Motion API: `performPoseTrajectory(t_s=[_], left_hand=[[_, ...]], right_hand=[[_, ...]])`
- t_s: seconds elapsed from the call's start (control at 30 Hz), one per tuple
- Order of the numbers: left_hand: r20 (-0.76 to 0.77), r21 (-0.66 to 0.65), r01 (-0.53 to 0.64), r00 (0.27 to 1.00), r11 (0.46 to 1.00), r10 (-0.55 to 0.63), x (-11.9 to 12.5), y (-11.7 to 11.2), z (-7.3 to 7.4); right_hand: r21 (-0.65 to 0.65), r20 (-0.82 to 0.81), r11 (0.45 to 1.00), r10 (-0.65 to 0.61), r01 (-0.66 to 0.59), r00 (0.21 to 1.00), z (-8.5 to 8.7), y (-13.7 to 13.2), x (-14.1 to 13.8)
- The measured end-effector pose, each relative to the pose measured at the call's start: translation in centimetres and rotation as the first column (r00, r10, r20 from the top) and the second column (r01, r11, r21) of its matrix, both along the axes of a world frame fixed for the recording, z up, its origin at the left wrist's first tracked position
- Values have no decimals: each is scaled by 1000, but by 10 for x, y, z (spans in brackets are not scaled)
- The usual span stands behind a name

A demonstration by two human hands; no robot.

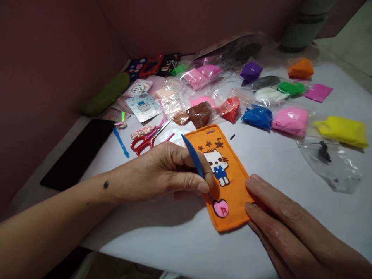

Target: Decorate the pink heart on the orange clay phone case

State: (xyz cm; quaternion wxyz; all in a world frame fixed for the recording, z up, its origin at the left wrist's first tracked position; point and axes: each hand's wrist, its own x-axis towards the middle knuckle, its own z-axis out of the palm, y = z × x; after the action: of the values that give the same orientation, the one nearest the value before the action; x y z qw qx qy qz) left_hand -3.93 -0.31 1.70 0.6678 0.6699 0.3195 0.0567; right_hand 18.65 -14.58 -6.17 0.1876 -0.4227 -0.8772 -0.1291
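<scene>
Pinching a blue tool (193, 157), left hand (171, 170) touches the orange case (234, 190), right hand (279, 217) flat along its edge.

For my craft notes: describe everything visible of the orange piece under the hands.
The orange piece is a flat rounded rectangle with a raised rim, clay-like, lying askew on the white table. It bears three brown stars, a white cat in blue and a pink heart. The left hand holds a blue tool tipped on the heart; the right hand rests fingertips on its right edge.

Single head view, angled forward-down, close over table (290, 174); orange case (236, 182) centre frame.
</scene>
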Motion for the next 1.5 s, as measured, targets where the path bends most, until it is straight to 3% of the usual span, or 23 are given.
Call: performPoseTrajectory(t_s=[0.17,0.33,0.6,0.83,1.13,1.5], left_hand=[[25,-17,-123,992,992,123,-1,-1,1],[17,37,-167,986,985,167,2,-3,0],[77,196,-41,997,980,26,3,-13,-1],[115,290,-58,993,955,26,2,-14,-6],[108,306,-45,994,951,13,4,-12,-5],[80,262,-38,997,964,18,5,-13,-1]], right_hand=[[19,28,999,-40,39,999,3,4,2],[-11,14,999,-53,53,999,8,7,-3],[-31,47,999,-29,30,998,10,7,-4],[28,2,995,-95,95,995,10,5,-8],[-37,-44,991,-129,127,991,15,8,-8],[-35,66,998,-41,43,997,4,-1,1]])
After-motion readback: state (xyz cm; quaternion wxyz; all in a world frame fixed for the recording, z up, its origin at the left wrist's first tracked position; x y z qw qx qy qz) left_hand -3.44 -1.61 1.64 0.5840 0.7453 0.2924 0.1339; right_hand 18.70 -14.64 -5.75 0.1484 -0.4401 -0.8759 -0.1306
